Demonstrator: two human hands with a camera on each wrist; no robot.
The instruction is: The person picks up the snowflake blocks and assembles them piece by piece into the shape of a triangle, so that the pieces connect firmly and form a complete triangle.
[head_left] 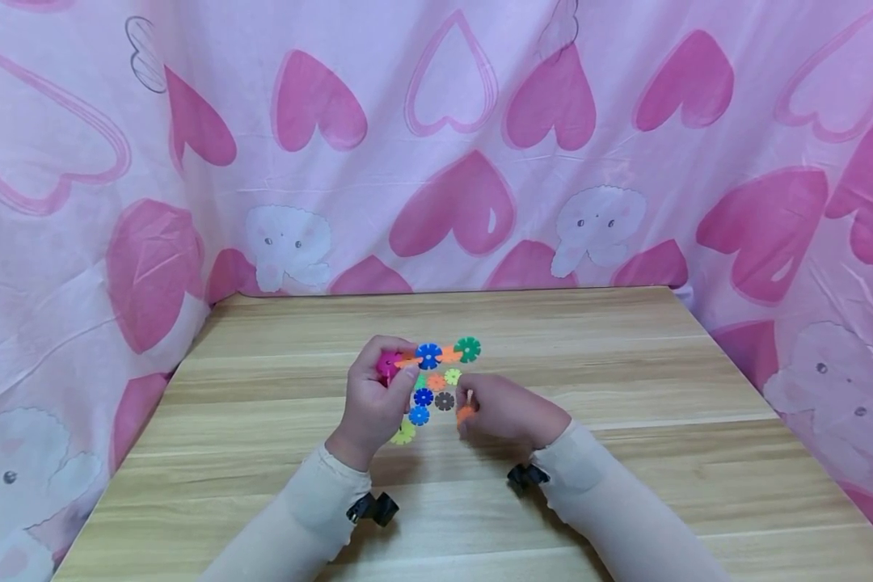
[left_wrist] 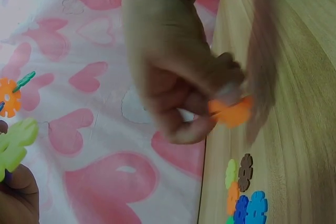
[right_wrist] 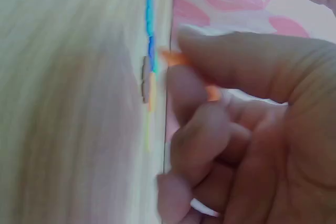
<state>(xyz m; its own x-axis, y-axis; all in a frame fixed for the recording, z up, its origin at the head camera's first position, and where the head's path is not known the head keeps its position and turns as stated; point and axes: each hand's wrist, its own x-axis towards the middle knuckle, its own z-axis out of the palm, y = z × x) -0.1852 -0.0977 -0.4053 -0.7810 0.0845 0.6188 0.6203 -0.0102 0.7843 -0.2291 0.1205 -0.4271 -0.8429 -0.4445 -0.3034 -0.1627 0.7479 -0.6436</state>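
Observation:
My left hand (head_left: 378, 396) grips a joined string of notched plastic discs. A magenta disc (head_left: 389, 365) sits by its fingers, then come orange pieces, a blue disc (head_left: 429, 356) and a green disc (head_left: 469, 349) at the far end. In the left wrist view a yellow-green disc (left_wrist: 17, 142) shows at the fingers. My right hand (head_left: 505, 411) pinches a loose orange disc (left_wrist: 232, 113) between thumb and fingers, low over the table. Beside it lie loose discs: brown (head_left: 444, 401), dark blue (head_left: 423, 397), light blue (head_left: 419, 415), orange (head_left: 435, 381) and yellow-green (head_left: 453, 377).
The wooden table (head_left: 626, 339) runs back to a pink curtain (head_left: 378, 186) with hearts, which also hangs along both sides. A black wrist mount (head_left: 373, 509) sits at the left cuff, and another black mount (head_left: 528, 475) at the right.

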